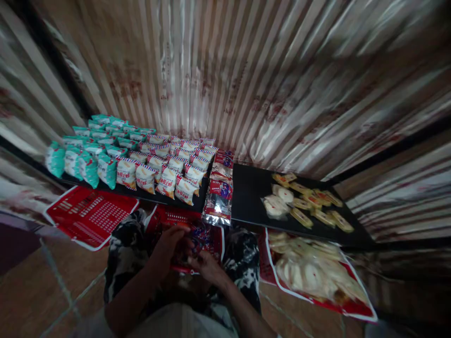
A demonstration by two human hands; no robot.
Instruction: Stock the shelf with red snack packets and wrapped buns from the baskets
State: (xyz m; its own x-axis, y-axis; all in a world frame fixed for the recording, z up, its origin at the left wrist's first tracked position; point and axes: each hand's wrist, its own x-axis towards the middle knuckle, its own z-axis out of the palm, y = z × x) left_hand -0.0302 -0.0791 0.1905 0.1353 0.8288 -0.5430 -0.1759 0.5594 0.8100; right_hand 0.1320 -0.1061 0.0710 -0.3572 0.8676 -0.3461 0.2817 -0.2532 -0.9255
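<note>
Left grip over basket, black shelf, sheeting

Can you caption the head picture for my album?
Left hand and right hand over a red basket, near plump packets.

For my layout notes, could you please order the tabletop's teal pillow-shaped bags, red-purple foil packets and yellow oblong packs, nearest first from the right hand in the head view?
1. Foil packets, middle, just ahead.
2. Yellow packs, right side.
3. Teal bags, left end.
</note>
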